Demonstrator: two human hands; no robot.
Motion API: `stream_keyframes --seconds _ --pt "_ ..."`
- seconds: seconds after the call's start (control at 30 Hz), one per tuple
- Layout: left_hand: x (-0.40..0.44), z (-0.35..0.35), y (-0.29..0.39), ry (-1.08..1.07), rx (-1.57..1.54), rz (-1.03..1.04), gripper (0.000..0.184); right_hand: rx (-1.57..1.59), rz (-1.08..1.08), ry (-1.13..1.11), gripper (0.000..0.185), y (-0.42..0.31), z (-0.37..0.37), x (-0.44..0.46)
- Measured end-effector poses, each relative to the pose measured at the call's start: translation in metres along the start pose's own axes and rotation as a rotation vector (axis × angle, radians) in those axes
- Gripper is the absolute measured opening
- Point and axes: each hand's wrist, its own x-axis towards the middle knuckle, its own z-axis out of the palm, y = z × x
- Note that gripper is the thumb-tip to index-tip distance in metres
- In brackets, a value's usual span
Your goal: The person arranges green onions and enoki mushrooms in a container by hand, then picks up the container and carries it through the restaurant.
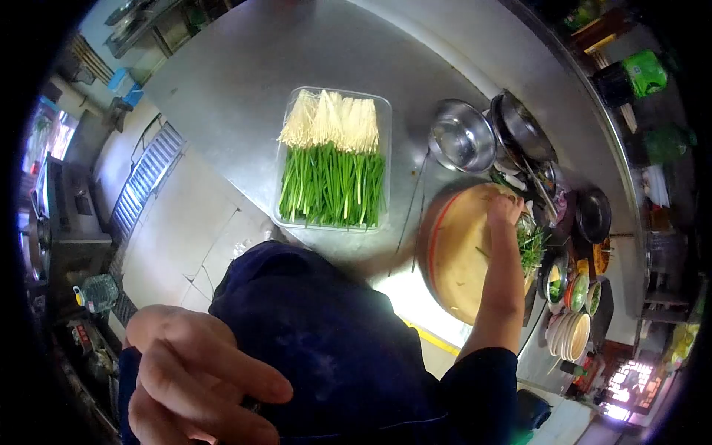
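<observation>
My left hand (204,371) is raised close to the camera at the lower left, its fingers loosely curled and apart, with nothing visible in them. My right hand (504,210) reaches to the far side of a round wooden chopping board (460,248). Its fingers are bunched down at the board; whatever they grip is too small to make out. Cut green stalks (530,248) lie beside that forearm at the board's right edge. On the steel table, a clear plastic tray (276,196) holds green chives (332,185) below bundles of white enoki mushrooms (334,119).
A steel bowl (461,135) and dark pans (523,126) stand behind the board. A pair of long thin sticks (410,215) lies between tray and board. Small bowls of greens (578,293) and stacked pale bowls (569,335) line the right side. A blue slatted rack (152,174) stands left.
</observation>
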Motion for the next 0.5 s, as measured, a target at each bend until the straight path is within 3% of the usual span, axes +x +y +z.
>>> stream_keyframes --seconds 0.13,0.23,0.33,0.43,0.5 --pt "0.001 0.006 -0.010 0.005 -0.015 0.109 0.041 0.044 0.034 -0.082 0.019 -0.005 -0.006 -0.009" --pt "0.005 0.007 -0.011 0.000 -0.027 0.051 0.041 0.089 0.074 0.399 0.012 0.002 -0.018 -0.032" --pt "0.004 0.008 -0.015 -0.001 -0.078 -0.005 0.041 0.170 0.320 0.499 0.012 0.047 -0.038 -0.063" --pt "0.002 0.012 -0.026 -0.001 -0.143 0.050 0.043 0.173 0.497 0.382 0.014 0.095 -0.052 -0.104" --pt "0.002 0.009 -0.027 -0.073 -0.179 -0.013 0.044 0.053 0.470 0.313 0.022 0.105 -0.048 -0.131"
